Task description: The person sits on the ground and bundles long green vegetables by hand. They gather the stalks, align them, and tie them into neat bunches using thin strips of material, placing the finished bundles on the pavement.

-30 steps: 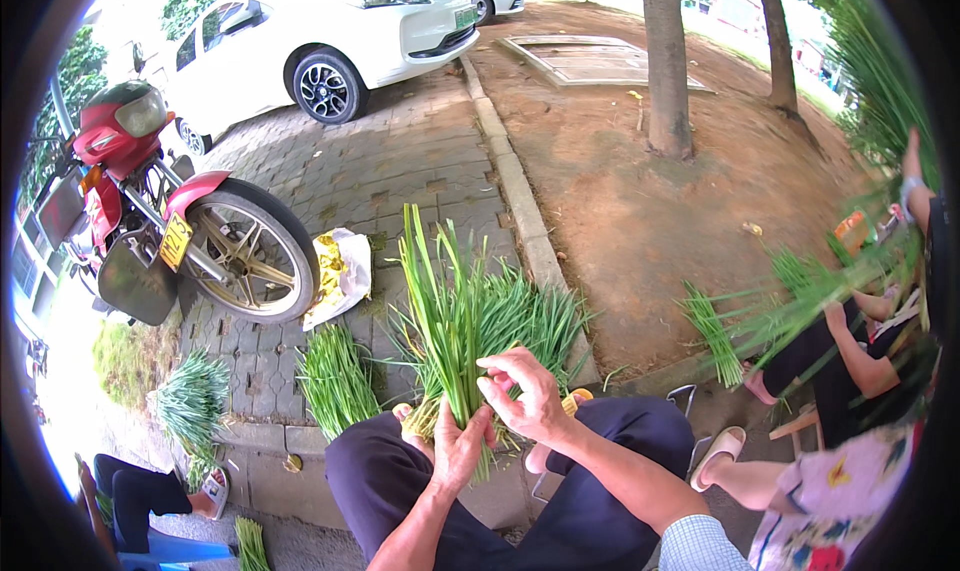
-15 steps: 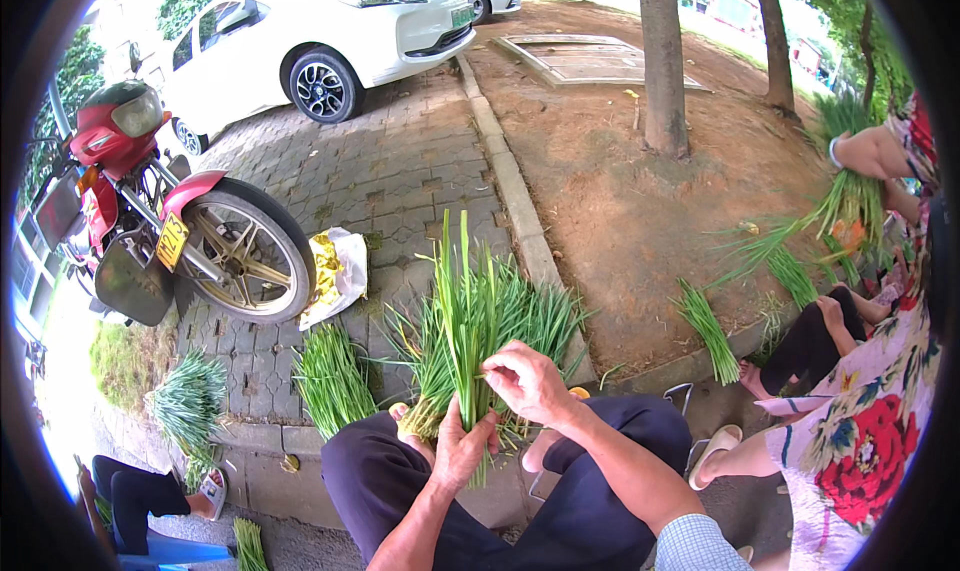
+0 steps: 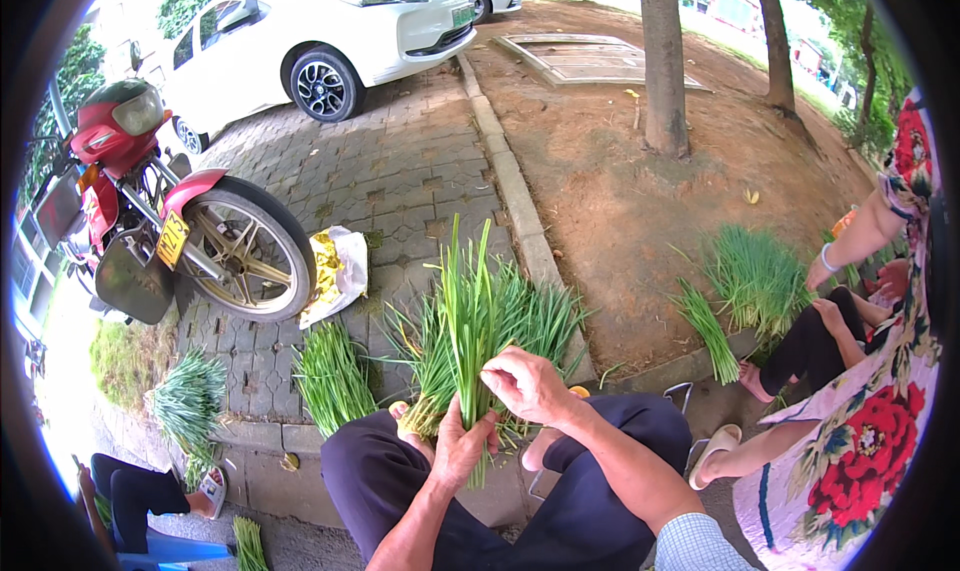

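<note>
Upright between my knees stands a bunch of garlic chives [image 3: 468,316], its green blades pointing up and away from me. Wrapped round its lower part is my left hand [image 3: 462,443], closed on the stalks. My right hand [image 3: 530,383] is at the bunch's right side, thumb and forefinger pinched together; whatever is between them is too small to make out. Just beyond, a loose heap of chives [image 3: 540,316] lies on the paving by the kerb, partly hidden behind the bunch. Another pile of chives [image 3: 335,381] rests to the left of my knee.
A red motorcycle [image 3: 240,251] stands at the left beside a white and yellow bag [image 3: 340,276]. Further back are a white car [image 3: 320,31] and a tree trunk [image 3: 662,71]. At the right, a person in a flowered dress [image 3: 860,461] is close by, near more chives [image 3: 760,281].
The person at the right has lowered a large bunch of chives onto the ground and bent an arm down. My hands have hardly moved; the blades of my bunch have shifted slightly.
</note>
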Tool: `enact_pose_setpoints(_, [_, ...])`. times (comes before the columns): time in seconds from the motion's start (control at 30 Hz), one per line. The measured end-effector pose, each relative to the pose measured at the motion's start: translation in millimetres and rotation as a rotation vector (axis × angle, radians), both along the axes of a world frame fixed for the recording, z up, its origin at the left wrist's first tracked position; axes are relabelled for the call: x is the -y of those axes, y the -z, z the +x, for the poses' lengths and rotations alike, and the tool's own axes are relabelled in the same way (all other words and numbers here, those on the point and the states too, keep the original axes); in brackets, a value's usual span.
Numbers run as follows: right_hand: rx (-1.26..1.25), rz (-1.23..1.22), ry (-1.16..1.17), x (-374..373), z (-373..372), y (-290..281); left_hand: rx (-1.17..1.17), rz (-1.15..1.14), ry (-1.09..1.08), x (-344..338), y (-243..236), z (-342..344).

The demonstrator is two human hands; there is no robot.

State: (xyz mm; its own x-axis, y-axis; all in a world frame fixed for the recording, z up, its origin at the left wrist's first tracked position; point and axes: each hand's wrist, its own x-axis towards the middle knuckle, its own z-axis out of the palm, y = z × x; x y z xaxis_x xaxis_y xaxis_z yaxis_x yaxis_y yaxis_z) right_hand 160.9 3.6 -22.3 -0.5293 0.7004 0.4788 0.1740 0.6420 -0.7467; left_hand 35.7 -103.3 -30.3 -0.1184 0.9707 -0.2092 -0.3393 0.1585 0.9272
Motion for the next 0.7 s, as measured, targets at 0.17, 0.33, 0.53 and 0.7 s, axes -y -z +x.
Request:
enact_pose_setpoints(0.17, [-0.035,-0.098,0.035,-3,1,-4,-0.001,-0.01,-0.007,0,0,1])
enact_pose_setpoints(0.33, [-0.044,-0.267,0.093,-11,7,1,-0.006,-0.026,0.002,1,3,-1])
enact_pose_setpoints(0.53, [-0.182,-0.528,0.128,-22,14,-7,0.013,-0.087,-0.044,3,3,-6])
enact_pose_setpoints(0.7, [-0.117,-0.326,0.316,-33,22,3,-0.013,-0.105,-0.12,3,7,-16])
